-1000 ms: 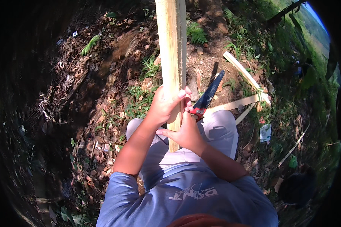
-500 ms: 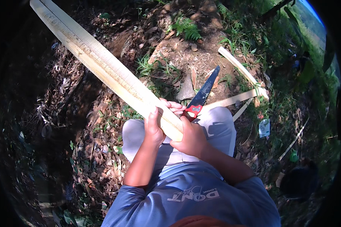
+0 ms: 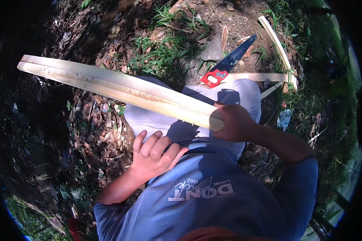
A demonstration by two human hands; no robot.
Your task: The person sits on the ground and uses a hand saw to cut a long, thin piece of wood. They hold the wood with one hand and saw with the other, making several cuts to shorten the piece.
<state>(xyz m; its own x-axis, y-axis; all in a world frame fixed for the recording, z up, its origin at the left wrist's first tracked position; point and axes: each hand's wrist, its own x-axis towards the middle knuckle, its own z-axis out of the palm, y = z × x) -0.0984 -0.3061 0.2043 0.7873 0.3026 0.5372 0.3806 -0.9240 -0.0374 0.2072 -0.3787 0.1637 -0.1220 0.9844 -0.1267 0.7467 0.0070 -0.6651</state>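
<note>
My right hand (image 3: 235, 122) is wrapped round the near end of a long pale wooden plank (image 3: 120, 86). The plank lies across my lap, above the thighs, and stretches away to the far left. A rough brownish line runs along its length. Below the plank, in front of my shirt, my left hand (image 3: 155, 154) is off the wood and holds nothing; its fingers are loosely bent and apart. Just beyond my knees rests a handsaw (image 3: 233, 60) with a dark blade and a red handle, nearest to my right hand.
More pale wooden strips (image 3: 277, 46) lie on the ground at the far right, one of them (image 3: 257, 77) running behind my right knee. A flat grey stone (image 3: 212, 50) sits beside the saw. Grass (image 3: 161, 56), dry leaves and a small white packet (image 3: 284, 118) are around me.
My left hand has let go of the plank and drawn back toward my body. The plank has swung lower toward the left, still in my right hand. The view has shifted, too.
</note>
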